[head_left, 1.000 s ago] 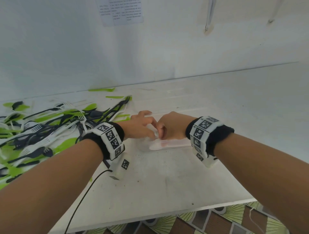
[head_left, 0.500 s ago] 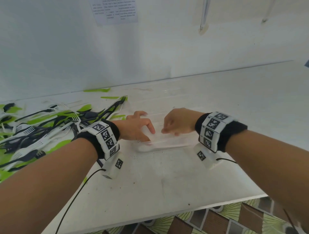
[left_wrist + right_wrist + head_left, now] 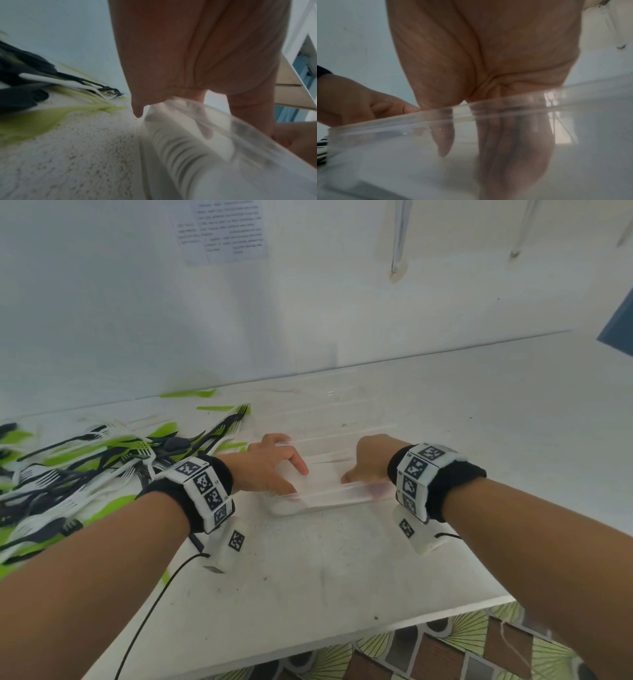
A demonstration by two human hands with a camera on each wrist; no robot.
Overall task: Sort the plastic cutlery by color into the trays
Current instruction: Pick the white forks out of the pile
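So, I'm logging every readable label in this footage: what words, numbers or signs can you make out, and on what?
Paper sheet on the wall: several lines of printed text, too small and blurred to read.
Wristbands: black-and-white square marker patterns, no words; tiny characters beside them are illegible.
Clear trays, cutlery pile: no text visible.
Nothing can be quoted.

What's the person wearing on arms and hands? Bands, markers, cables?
Both forearms are bare, no sleeves or gloves. Each wrist carries a black fabric band wrapped by white blocks printed with black square fiducial markers: left wrist band, right wrist band. A white marker-tagged camera housing hangs under each wrist. A thin black cable trails from the left housing.
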